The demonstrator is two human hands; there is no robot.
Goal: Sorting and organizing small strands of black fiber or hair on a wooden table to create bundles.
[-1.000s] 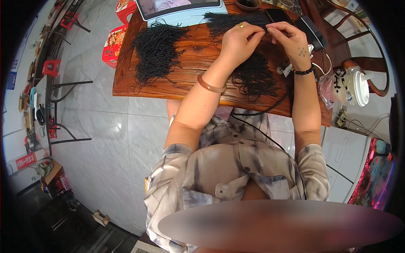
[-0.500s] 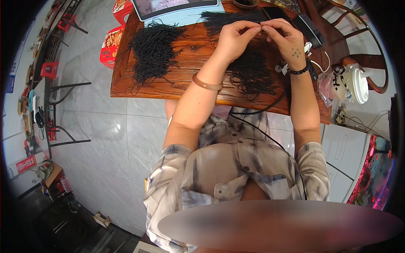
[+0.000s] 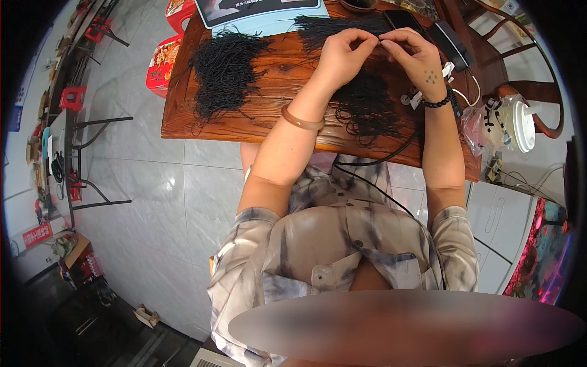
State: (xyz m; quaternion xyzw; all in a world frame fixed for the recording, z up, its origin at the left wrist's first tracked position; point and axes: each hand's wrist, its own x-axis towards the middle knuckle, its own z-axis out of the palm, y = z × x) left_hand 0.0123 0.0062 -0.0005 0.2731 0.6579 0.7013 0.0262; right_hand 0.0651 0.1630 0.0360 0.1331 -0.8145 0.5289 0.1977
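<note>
Over the far part of the wooden table (image 3: 287,76), my left hand (image 3: 347,56) and my right hand (image 3: 417,60) meet almost fingertip to fingertip. Each is closed in a pinch between thumb and forefinger. What they hold, if anything, is too small to make out. Below them lies a tangled bunch of black cords (image 3: 367,113), partly covered by my left forearm. A bigger heap of black cords (image 3: 226,73) spreads at the table's left. Behind my left hand stretches another bundle of black cords (image 3: 315,32).
A tablet (image 3: 263,7) stands at the far edge. Right of my hands are a phone (image 3: 403,22), a black box-shaped device (image 3: 449,44), a white cable (image 3: 475,92) and a lidded cup (image 3: 521,125) in plastic. Red boxes (image 3: 164,64) stand left. A black cable (image 3: 379,189) crosses my lap.
My hands keep the same pinched pose, with only slight finger movement. The whole view has shifted a little, and the tablet's screen picture differs.
</note>
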